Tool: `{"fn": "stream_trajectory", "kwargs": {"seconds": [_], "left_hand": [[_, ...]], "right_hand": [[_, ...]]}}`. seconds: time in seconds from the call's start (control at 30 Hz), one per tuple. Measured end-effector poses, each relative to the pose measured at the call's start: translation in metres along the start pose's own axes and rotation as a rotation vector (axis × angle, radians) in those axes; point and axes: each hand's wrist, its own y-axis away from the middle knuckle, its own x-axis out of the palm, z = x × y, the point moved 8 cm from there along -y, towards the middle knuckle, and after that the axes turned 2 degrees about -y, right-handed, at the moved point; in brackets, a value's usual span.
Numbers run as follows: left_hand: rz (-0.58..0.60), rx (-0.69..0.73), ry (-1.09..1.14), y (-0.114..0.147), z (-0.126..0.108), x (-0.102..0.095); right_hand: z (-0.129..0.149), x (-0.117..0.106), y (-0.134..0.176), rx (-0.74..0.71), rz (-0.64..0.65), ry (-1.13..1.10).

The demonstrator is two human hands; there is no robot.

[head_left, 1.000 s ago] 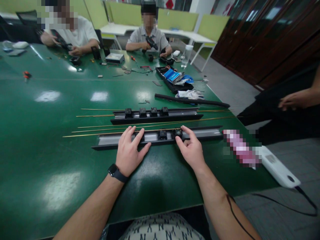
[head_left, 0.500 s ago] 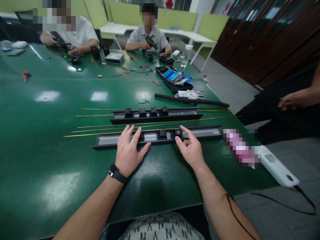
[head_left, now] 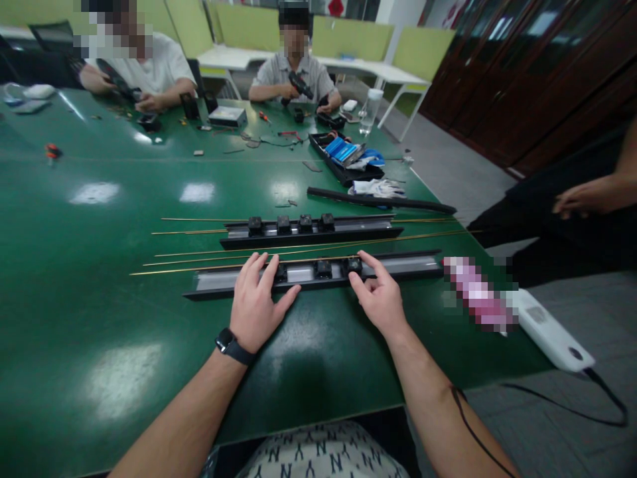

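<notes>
Left hand (head_left: 255, 302) first: is it holding anything?

Nope, fingers spread and loose, tips at the gold-coloured rod (head_left: 313, 259) along the back edge of the near channel (head_left: 213, 281). Can't tell how hard they press.

And the right hand (head_left: 382, 300)?

Thumb's at the near side of a black block (head_left: 353, 267), index finger reaching to its far side, by the rod. (Real pinch or light touch? Can't tell, sorry.) That block sits inside the channel, right at those fingertips. There's a middle block (head_left: 323, 267) between the two hands, plus a third block (head_left: 282, 272) peeking out just beside the left hand's fingers.

What's past the hands?

Just beyond the fingertips, a longer thin rod (head_left: 378, 239) lies at a slight angle, then the far channel (head_left: 323, 236) carrying four black blocks in a row. Further out: a black strip (head_left: 383, 200) and white gloves (head_left: 375, 188). Way right of the right hand there's a white corded device (head_left: 555, 332) at the table edge.
</notes>
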Motion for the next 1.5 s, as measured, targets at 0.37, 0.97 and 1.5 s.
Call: {"fn": "stream_trajectory", "kwargs": {"seconds": [0.37,0.97,1.5], "left_hand": [[0.013,0.011,0.036,-0.0002,-0.0007,0.0009],[0.070,0.044,0.060,0.0002,-0.0037,0.0057],[0.052,0.041,0.098,0.0020,-0.0015,0.0094]], "right_hand": [[-0.0002,0.0015,0.0000,0.008,0.022,-0.041],[-0.0043,0.0022,0.0006,0.025,0.041,-0.042],[-0.0071,0.0026,0.0009,0.029,0.028,-0.095]]}}
